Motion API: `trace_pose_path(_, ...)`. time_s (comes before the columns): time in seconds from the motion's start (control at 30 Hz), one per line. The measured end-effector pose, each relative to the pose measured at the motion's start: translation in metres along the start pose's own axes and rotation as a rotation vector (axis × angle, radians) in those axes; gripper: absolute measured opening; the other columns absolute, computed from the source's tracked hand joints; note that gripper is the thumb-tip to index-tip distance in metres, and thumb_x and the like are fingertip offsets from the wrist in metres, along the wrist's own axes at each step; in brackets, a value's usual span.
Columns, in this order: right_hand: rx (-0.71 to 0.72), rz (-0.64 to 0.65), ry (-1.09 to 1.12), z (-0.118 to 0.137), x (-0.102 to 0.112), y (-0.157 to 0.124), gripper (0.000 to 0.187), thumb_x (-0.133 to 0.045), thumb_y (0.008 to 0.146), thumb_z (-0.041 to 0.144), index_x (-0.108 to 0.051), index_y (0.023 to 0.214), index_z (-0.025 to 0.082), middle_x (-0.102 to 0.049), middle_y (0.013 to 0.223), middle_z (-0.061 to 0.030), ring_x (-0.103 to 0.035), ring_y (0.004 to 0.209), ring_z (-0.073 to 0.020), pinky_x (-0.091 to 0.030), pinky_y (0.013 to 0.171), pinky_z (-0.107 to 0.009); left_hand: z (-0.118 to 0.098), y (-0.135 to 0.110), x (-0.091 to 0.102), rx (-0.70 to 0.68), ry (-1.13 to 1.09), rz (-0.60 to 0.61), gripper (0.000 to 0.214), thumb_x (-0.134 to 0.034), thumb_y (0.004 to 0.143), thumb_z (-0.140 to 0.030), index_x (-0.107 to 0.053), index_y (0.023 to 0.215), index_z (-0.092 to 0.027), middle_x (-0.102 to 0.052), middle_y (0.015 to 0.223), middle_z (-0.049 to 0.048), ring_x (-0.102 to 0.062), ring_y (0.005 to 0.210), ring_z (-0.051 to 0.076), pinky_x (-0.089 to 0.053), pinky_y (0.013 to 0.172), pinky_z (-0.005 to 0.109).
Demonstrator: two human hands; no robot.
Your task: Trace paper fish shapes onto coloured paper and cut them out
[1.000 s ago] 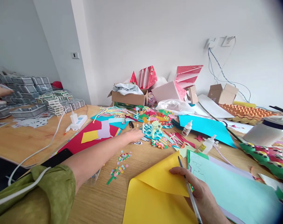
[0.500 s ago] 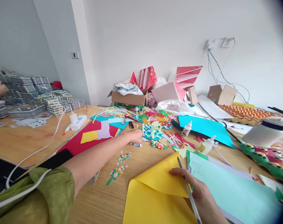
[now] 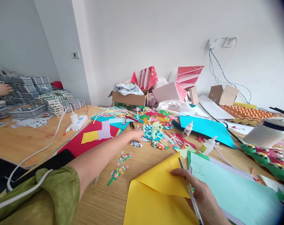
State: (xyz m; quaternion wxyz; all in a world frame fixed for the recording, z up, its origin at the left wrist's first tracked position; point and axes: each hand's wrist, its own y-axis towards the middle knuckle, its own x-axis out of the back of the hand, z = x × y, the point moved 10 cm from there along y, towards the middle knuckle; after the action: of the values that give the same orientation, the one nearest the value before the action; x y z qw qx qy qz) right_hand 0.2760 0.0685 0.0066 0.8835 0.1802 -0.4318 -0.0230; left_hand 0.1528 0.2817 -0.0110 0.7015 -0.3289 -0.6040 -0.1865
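Observation:
My left hand is stretched far across the wooden table, its fingers curled beside a blue and yellow paper craft. What the fingers hold, if anything, is hidden. A small black-and-white cutout lies just below the hand. My right hand grips a pencil and presses down the folded corner of a yellow paper sheet. A light blue sheet lies to its right.
Two glue bottles, red and teal paper, and paper scraps cover the table. Cardboard boxes stand at the back. Another person's hand reaches for stacked grey boxes at far left. A white charger trails its cable.
My left hand has drawn back slightly, uncovering the small black-and-white cutout. The other person's hand at far left has shifted a little. My right hand stays put.

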Motion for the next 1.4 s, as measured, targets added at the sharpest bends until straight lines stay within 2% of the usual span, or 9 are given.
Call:
trace_pose_path(0.4,-0.021,0.025,0.007,-0.002,-0.002,0.001,0.034,-0.055,0.069,0.027,-0.055,0.103,0.022,-0.067,0.099,-0.0089,-0.063,0.088,-0.0247,-0.05,0.07,-0.028,0.0,-0.004,-0.001,0.042,-0.052,0.059,0.028,-0.05,0.086,-0.03,-0.052,0.11,-0.015,-0.053,0.11,0.008,-0.055,0.093,0.02,-0.048,0.078,0.039)
trace_pose_path(0.53,0.009,0.009,0.035,0.002,-0.001,0.002,0.035,-0.058,0.07,0.033,-0.055,0.103,0.022,-0.068,0.094,-0.0077,-0.065,0.081,-0.0228,-0.05,0.065,-0.025,-0.003,-0.005,0.001,0.072,-0.069,0.07,0.029,-0.05,0.086,-0.03,-0.051,0.11,-0.015,-0.053,0.111,0.0081,-0.055,0.094,0.02,-0.048,0.078,0.039)
trace_pose_path(0.8,-0.021,0.008,0.043,0.005,0.0,0.003,0.031,-0.055,0.07,0.031,-0.055,0.1,0.022,-0.068,0.091,-0.0081,-0.065,0.078,-0.0227,-0.049,0.063,-0.027,-0.001,0.0,-0.007,0.075,-0.112,0.137,0.029,-0.05,0.086,-0.03,-0.052,0.11,-0.014,-0.054,0.109,0.0079,-0.055,0.093,0.02,-0.048,0.078,0.039)
trace_pose_path(0.9,-0.003,0.002,0.047,0.006,0.0,0.003,0.031,-0.055,0.071,0.033,-0.055,0.099,0.022,-0.068,0.092,-0.0078,-0.065,0.079,-0.0225,-0.049,0.064,-0.026,0.001,-0.001,-0.006,0.073,-0.139,0.122,0.029,-0.05,0.086,-0.03,-0.051,0.11,-0.014,-0.054,0.109,0.0079,-0.055,0.093,0.02,-0.048,0.077,0.039)
trace_pose_path(1.17,-0.003,0.039,0.037,0.003,-0.003,0.002,0.032,-0.052,0.07,0.022,-0.053,0.102,0.022,-0.067,0.096,-0.0083,-0.064,0.085,-0.0234,-0.049,0.069,-0.029,-0.001,-0.004,0.0,0.025,-0.212,0.02,0.029,-0.05,0.086,-0.03,-0.051,0.111,-0.015,-0.053,0.11,0.0081,-0.055,0.093,0.02,-0.048,0.078,0.04)
trace_pose_path(1.4,-0.018,0.028,0.039,0.005,-0.003,0.003,0.032,-0.051,0.068,0.023,-0.054,0.1,0.022,-0.067,0.095,-0.0089,-0.064,0.085,-0.0247,-0.049,0.07,-0.03,0.011,-0.008,0.006,0.03,-0.286,-0.029,0.028,-0.05,0.086,-0.031,-0.053,0.108,-0.014,-0.054,0.11,0.007,-0.055,0.093,0.021,-0.048,0.078,0.039)
